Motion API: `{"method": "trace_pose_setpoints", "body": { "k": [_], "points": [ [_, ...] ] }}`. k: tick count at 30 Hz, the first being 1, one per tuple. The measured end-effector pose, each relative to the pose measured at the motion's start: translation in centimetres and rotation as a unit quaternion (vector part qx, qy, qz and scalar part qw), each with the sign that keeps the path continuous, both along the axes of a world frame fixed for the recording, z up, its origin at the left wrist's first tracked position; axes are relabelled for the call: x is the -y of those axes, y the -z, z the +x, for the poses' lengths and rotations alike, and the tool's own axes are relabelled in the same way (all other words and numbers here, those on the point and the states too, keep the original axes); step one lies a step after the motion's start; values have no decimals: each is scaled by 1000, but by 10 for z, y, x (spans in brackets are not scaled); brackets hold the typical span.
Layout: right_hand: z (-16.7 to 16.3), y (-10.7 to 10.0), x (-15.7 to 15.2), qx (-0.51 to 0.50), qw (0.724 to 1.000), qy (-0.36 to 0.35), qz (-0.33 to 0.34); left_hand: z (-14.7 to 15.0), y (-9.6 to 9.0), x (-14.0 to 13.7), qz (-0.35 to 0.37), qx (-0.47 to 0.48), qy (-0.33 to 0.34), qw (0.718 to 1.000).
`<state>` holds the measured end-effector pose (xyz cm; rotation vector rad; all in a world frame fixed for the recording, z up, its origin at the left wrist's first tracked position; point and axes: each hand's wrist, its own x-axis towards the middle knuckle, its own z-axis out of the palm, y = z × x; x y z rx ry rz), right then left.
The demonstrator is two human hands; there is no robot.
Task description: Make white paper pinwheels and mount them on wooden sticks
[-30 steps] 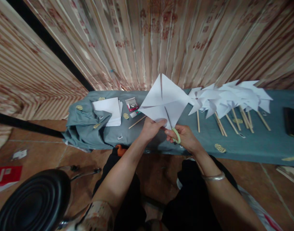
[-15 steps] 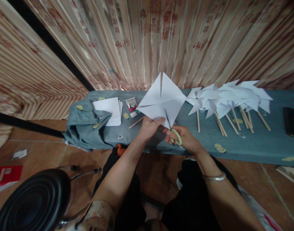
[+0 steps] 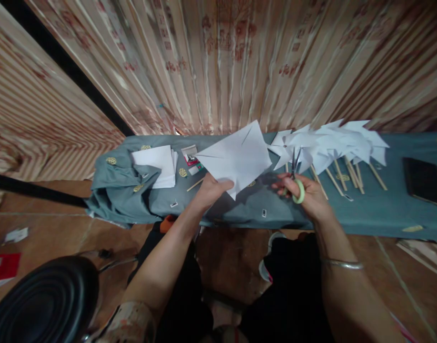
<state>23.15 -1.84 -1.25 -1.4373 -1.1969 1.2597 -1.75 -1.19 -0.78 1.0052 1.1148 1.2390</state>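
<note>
A white paper square (image 3: 236,155) with slits cut in from its corners is pinched near its lower corner by my left hand (image 3: 213,190). My right hand (image 3: 307,193) is closed around the light green handles of a pair of scissors (image 3: 299,190), whose blades point up and away, apart from the paper. Just beyond the blades lie several white paper pinwheels (image 3: 332,143) on wooden sticks, overlapping in a row. A stack of white paper sheets (image 3: 156,164) rests on the cloth to the left, partly covered by a fold.
A grey-green cloth (image 3: 236,216) covers the long table. Small packets (image 3: 191,159) and a wooden stick (image 3: 195,185) lie left of my left hand. A dark flat device (image 3: 423,178) sits at the right. A black round stool (image 3: 43,300) stands at lower left; a curtain (image 3: 225,71) hangs behind.
My right hand has drawn the scissors away from the paper's lower corner, moving right. The paper has turned and tilted in my left hand. The whole view has shifted slightly.
</note>
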Motion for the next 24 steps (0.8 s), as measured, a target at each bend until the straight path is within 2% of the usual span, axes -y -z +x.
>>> {"method": "trace_pose_setpoints", "body": {
  "k": [3, 6, 9, 12, 14, 16, 21, 24],
  "points": [
    [5, 2, -4, 13, 997, 41, 61, 6, 1, 9, -33, 2, 49, 998],
    [8, 2, -5, 30, 996, 25, 86, 11, 5, 15, -62, -42, 79, 994],
    [6, -1, -3, 16, 998, 2, 65, 13, 8, 17, -75, -78, 112, 988],
    [1, -3, 0, -13, 999, -29, 2, 14, 11, 17, -77, -74, 134, 985],
    [-3, -3, 0, -27, 999, -35, -23, 13, 11, 16, -81, -55, 137, 986],
    [-8, -1, -1, -42, 999, -7, -16, 12, 10, 15, -86, -9, 134, 987],
    [-23, 8, -6, -96, 986, 119, 72, 18, 4, 15, -87, 168, 122, 974],
    [-36, 14, -4, -95, 981, 134, 105, 28, 7, 17, -79, 171, 129, 974]
  ]
}}
